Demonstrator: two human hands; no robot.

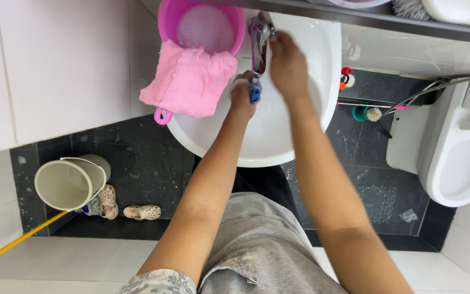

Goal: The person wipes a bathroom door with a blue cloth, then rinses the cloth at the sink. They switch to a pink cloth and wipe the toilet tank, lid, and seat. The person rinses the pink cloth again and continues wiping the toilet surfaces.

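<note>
Over the white round ceramic washbasin (pixel 278 142), near its back rim: left hand (pixel 242 95), fingers curled shut around a small blue object (pixel 254 92) (kind not discernible), held under the chrome tap (pixel 259 38). Right hand (pixel 286 62) resting on the tap, fingers bent over it; grip cannot tell. At the basin's left rim: pink plastic tub (pixel 202 24) of soapy water, pink fluffy cloth (pixel 189 80) draped over its edge. On the dark floor: beige plastic bucket (pixel 69 182).
</note>
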